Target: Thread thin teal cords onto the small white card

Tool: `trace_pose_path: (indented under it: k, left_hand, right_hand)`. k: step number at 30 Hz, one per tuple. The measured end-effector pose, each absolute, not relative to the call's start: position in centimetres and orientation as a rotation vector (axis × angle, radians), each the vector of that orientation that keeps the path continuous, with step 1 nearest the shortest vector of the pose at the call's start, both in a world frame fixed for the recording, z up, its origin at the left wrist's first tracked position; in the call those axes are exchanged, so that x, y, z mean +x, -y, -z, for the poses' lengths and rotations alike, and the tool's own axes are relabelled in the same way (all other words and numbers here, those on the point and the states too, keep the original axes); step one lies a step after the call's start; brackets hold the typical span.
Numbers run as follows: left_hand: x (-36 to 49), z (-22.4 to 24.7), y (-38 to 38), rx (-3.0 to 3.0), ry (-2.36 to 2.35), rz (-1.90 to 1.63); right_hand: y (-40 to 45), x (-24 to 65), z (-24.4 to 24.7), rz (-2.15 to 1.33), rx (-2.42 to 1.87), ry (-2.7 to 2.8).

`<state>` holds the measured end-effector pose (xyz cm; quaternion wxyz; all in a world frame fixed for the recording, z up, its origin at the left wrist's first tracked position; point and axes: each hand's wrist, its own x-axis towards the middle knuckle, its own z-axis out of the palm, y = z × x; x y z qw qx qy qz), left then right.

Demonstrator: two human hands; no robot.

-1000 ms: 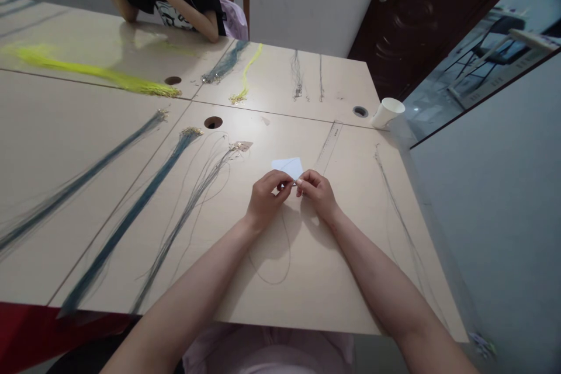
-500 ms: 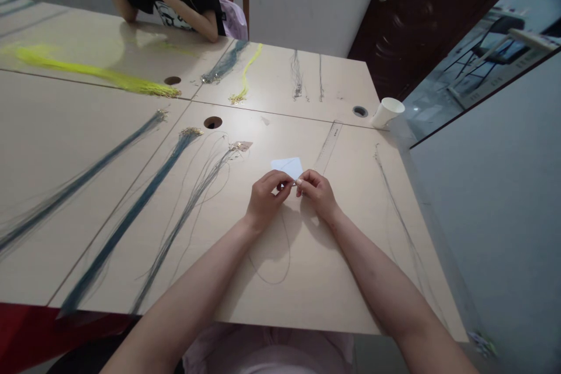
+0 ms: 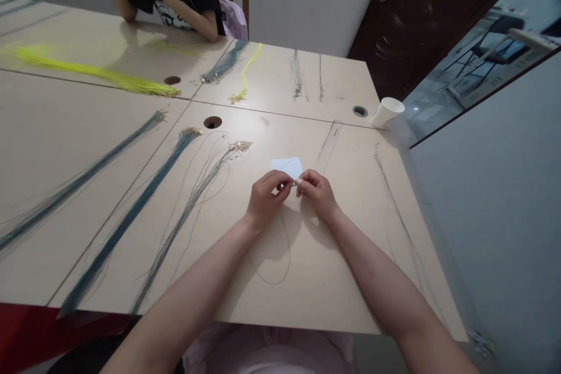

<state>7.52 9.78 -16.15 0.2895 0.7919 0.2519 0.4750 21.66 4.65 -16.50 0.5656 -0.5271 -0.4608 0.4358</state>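
- With my left hand (image 3: 267, 194) and right hand (image 3: 319, 194), I'm pinching a tiny piece (image 3: 294, 182) between closed fingertips, over the middle of the worktop (image 3: 324, 292) and just beside a white card (image 3: 287, 165); I can't make out its shape.
- With so little of it showing, my grip is probably relying on the very tips; a slip could be dropping the piece onto the pale surface, where spotting it would be hard.
- A thin thread (image 3: 290, 254) is looping toward the worktop's near edge. I can't tell whether it's joined to the piece; if so, an arm snagging the loop could be tugging it loose.
- A grey cord bundle (image 3: 191, 201) is running down to the near edge, beside my left forearm (image 3: 193, 286); a leftward sweep could be tangling its stray strands.
- A white cup (image 3: 388, 112) is standing by the far right corner, well apart from my hands; I can't see what it's holding. A knock there could be tipping it.
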Motion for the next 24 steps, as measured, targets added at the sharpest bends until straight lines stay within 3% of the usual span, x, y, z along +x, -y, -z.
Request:
trace_pose_path:
  k: [24]
  left_hand:
    - [7.49, 16.32, -9.93, 2.118, -0.655, -1.257]
  right_hand:
    - [-4.64, 21.69, 16.51, -1.017, -1.254, 1.100]
